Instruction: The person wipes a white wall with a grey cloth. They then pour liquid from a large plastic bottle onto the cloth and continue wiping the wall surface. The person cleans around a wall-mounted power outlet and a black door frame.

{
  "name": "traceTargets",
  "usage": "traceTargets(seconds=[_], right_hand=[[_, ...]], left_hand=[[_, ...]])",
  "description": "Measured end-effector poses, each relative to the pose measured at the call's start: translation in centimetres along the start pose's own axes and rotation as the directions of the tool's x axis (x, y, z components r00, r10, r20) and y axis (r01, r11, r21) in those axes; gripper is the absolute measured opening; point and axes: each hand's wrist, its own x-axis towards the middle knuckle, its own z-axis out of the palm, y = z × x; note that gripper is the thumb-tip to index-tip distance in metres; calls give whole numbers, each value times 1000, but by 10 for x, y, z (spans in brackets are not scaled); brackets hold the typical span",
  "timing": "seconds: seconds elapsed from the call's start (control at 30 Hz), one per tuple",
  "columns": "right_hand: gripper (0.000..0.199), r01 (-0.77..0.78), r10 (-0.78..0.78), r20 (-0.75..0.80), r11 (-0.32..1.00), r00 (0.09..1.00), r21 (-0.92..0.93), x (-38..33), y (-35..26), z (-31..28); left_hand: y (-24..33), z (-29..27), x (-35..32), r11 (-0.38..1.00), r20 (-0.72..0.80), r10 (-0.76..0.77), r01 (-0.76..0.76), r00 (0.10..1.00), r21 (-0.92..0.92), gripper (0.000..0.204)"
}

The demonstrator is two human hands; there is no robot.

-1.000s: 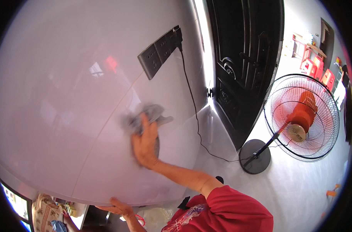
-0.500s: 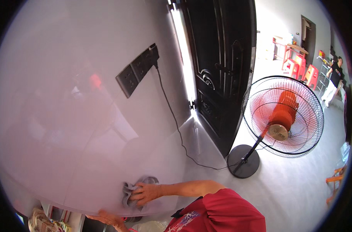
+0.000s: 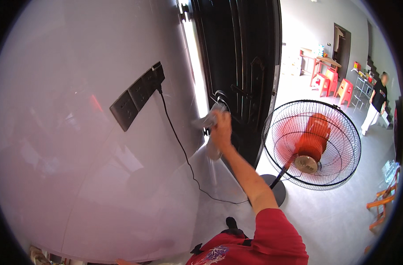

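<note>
Broad glossy white wall (image 3: 77,145) filling the left half, curved by the lens. Tall black door (image 3: 243,66) next, just right of the wall's edge, one leaf seen. One standing fan (image 3: 311,143) to the right of the door, black wire cage around red blades, round black base on the pale floor (image 3: 343,212). Right hand (image 3: 221,126) raised at the wall's edge beside the door, fingers closed around one grey cloth (image 3: 206,118), cloth pressed near the bright strip between wall and door, blurred. Red sleeve (image 3: 272,238) at the lower edge, bare forearm running up from it. Left hand barely seen at the bottom rim, grip impossible to tell. One black socket strip (image 3: 137,95) mounted aslant on the wall, one black cable (image 3: 179,145) dropping from its upper end and trailing along the floor toward the fan base. Far back, one wooden table (image 3: 325,62) with small things on it, too small to tell, and red stools (image 3: 334,86) beside it, at least three. One person (image 3: 377,104) in dark top and white trousers standing near a shelf at the far right. No open container close enough to read.
</note>
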Motion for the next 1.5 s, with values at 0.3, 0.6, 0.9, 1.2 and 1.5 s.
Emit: traceTargets(seconds=[0.3,0.6,0.9,1.2,1.5], right_hand=[[37,97,-23,141,834,990,-543,121,131,-16],[26,260,127,443,654,888,-710,154,165,-3],[40,283,163,505,666,848,-690,136,127,5],[34,394,11,554,691,832,-606,110,83,40],[20,457,-53,574,666,817,-590,83,31,91]], left_hand=[[35,65,-13,995,220,-94,99,971,-10,54],[32,144,0,885,145,219,-259,965,386,26],[37,154,3,823,122,366,-382,922,419,22],[23,151,-6,853,94,368,-377,925,361,15],[17,143,-11,882,125,385,-404,914,242,11]])
